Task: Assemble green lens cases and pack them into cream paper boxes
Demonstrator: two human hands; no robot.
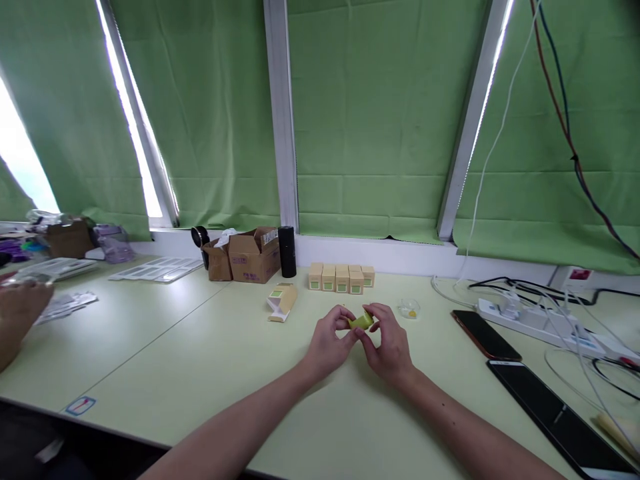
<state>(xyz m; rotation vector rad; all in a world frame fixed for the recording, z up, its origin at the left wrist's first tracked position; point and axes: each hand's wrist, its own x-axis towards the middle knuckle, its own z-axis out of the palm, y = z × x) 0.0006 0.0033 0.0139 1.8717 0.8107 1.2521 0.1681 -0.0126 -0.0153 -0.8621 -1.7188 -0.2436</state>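
Observation:
My left hand [329,341] and my right hand [387,343] meet over the middle of the pale green table [210,360]. Together they pinch a small yellow-green object [361,322] between the fingertips. Just behind them stands a row of several small tan boxes [341,277] with green labels. One open tan box [282,301] lies on its side to the left of my hands. A small clear plastic piece [409,309] with a yellow spot lies to the right.
Open cardboard cartons [249,254] and a black cylinder [287,251] stand near the window. At right lie a phone [483,335], a dark tablet [557,415], a power strip [535,319] with cables. Another person's hand [17,313] and white trays [160,269] are at left.

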